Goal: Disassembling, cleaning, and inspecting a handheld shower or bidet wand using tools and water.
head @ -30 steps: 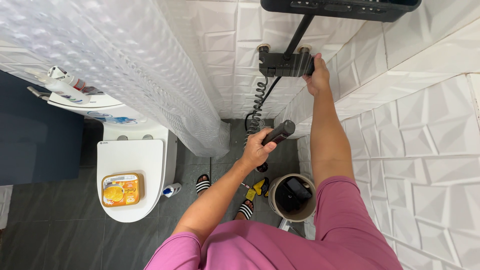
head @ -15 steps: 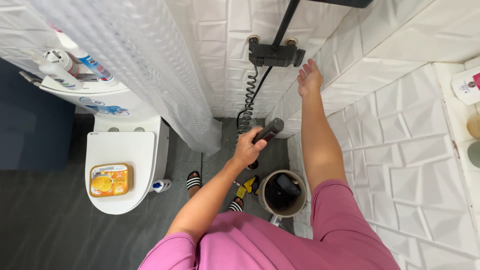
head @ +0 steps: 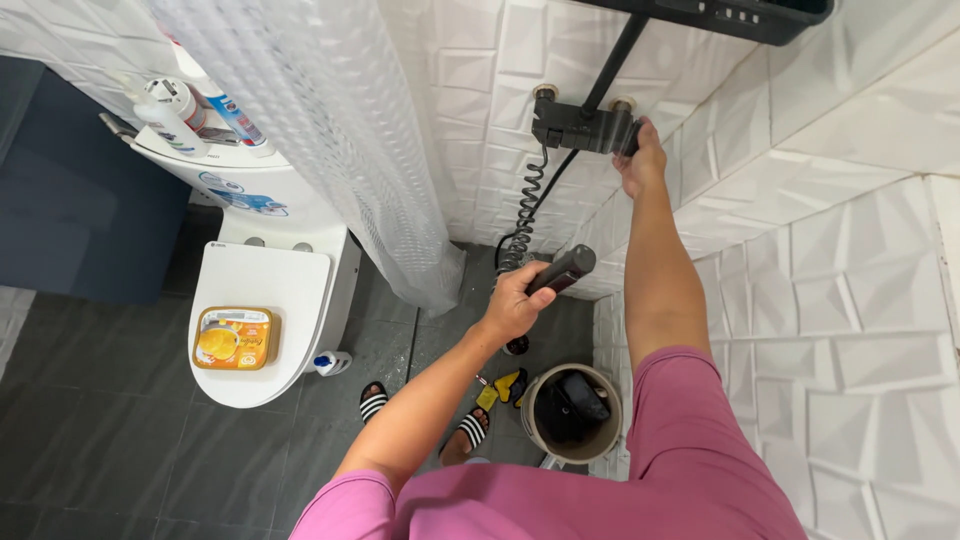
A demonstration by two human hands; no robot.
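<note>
An orange rectangular package (head: 235,338) lies on the closed toilet lid (head: 262,300); labelled white bottles (head: 172,117) stand on the cistern. The left hand (head: 515,303) clamps the black handheld sprayer (head: 562,269). The right hand (head: 640,160), previously resting open on the wall, now grips the wall valve (head: 585,130).

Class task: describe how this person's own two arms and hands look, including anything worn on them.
Both arms are bare from the upper arm down. Short pink sleeves cover only the shoulders and upper arms. The left hand and right hand are bare: no gloves, watch or bracelets show. Rings cannot be made out.
</note>
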